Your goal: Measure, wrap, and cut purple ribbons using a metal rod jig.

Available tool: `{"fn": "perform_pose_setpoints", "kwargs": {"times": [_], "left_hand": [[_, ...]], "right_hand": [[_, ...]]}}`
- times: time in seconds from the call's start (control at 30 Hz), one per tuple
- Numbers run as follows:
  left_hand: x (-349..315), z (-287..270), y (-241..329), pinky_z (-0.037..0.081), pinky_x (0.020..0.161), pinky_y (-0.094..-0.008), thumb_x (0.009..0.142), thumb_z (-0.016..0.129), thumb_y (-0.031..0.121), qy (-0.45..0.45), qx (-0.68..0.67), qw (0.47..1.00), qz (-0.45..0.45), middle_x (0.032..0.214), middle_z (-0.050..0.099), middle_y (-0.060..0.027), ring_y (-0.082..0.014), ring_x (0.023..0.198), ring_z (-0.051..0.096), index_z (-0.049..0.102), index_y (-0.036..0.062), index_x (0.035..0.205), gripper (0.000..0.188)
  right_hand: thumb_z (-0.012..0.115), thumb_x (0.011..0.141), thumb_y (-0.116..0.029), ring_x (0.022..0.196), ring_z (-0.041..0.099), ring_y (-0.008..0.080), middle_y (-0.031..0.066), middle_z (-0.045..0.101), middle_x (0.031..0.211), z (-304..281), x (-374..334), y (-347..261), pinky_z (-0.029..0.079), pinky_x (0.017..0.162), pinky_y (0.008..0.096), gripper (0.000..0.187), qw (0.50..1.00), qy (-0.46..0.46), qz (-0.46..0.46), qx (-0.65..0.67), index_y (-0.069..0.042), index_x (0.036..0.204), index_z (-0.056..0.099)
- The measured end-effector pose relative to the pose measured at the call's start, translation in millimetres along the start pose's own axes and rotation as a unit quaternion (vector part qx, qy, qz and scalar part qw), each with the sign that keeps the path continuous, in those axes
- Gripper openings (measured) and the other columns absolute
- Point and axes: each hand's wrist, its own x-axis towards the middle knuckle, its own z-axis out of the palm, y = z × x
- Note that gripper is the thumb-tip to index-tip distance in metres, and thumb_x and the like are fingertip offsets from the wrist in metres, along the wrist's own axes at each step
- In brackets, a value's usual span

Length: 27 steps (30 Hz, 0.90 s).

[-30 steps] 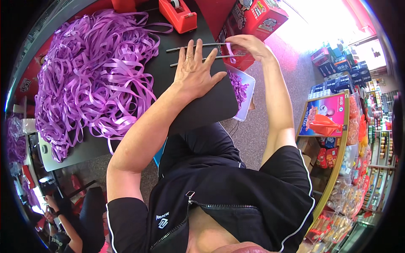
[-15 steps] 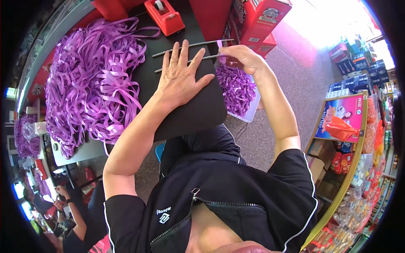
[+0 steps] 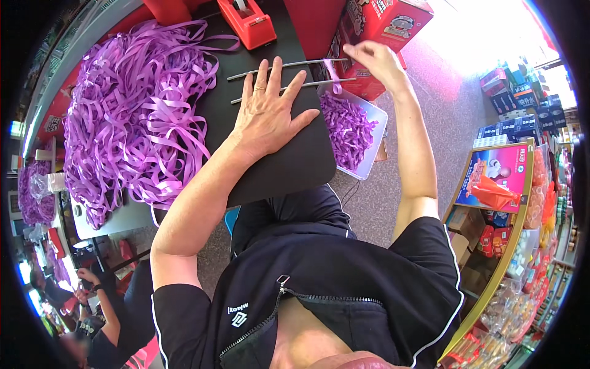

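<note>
My left hand (image 3: 270, 114) lies flat with fingers spread on two thin grey metal rods (image 3: 307, 63), pressing them to the black tabletop (image 3: 276, 166). The rods run side by side, and their right ends stick out past the table edge. A short purple ribbon (image 3: 333, 77) hangs round both rods near those ends. Up and to the right of it is my right hand (image 3: 382, 64), with thumb and forefinger pinched together and the other fingers curled. Whatever is between the fingertips, if anything, is too small to make out. The hand is apart from the rods.
A big heap of loose purple ribbon (image 3: 135, 117) covers the left side. Below the rod ends, a pale bin (image 3: 373, 138) holds many purple ribbon pieces. A red tape dispenser (image 3: 249, 27) stands at the back, red boxes (image 3: 393, 24) beyond. Another person (image 3: 104, 307) sits lower left.
My right hand has moved up and to the right, off the rod ends, leaving the purple ribbon round them in view. The left hand stays flat on the rods.
</note>
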Motion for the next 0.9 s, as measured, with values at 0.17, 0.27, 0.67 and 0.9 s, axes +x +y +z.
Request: {"fn": "perform_pose_setpoints", "kwargs": {"times": [0.17, 0.27, 0.67, 0.9], "left_hand": [[0, -1, -1, 0.014, 0.113, -0.0536, 0.089, 0.044, 0.061, -0.005, 0.008, 1.000, 0.000, 0.149, 0.022, -0.0266, -0.0430, 0.139, 0.018, 0.036, 0.0178, 0.144, 0.070], [0, 0, -2, 0.014, 0.113, -0.0536, 0.089, 0.043, 0.061, -0.006, 0.010, 1.000, 0.000, 0.149, 0.022, -0.0263, -0.0427, 0.139, 0.018, 0.036, 0.0178, 0.144, 0.070], [-2, 3, -3, 0.014, 0.113, -0.0534, 0.089, 0.042, 0.062, -0.001, 0.003, 1.000, -0.007, 0.150, 0.021, -0.0250, -0.0419, 0.140, 0.018, 0.035, 0.0182, 0.144, 0.071], [-4, 5, -5, 0.016, 0.112, -0.0533, 0.089, 0.042, 0.062, 0.017, 0.003, 1.000, 0.000, 0.150, 0.022, -0.0250, -0.0419, 0.139, 0.020, 0.038, 0.0176, 0.143, 0.070]], "right_hand": [[0.065, 0.088, -0.023, 0.082, 0.064, 0.0150, 0.0068, 0.070, 0.090, 21, 20, -12, 0.049, 0.080, 0.0271, 0.027, 0.961, -0.139, -0.093, 0.221, 0.000, 0.102, 0.068], [0.070, 0.083, -0.016, 0.080, 0.064, 0.0102, 0.0077, 0.070, 0.090, 24, 31, -7, 0.049, 0.074, 0.0229, 0.024, 0.930, -0.223, 0.031, 0.290, 0.000, 0.101, 0.069], [0.067, 0.085, -0.040, 0.082, 0.062, 0.0107, 0.0034, 0.068, 0.089, 18, 3, 14, 0.047, 0.069, 0.0239, 0.039, 0.905, -0.165, 0.127, 0.370, -0.004, 0.098, 0.069], [0.067, 0.086, -0.037, 0.081, 0.062, 0.0114, 0.0014, 0.067, 0.087, 38, -19, 25, 0.047, 0.071, 0.0249, 0.031, 0.877, -0.226, 0.160, 0.393, -0.007, 0.094, 0.069]]}}
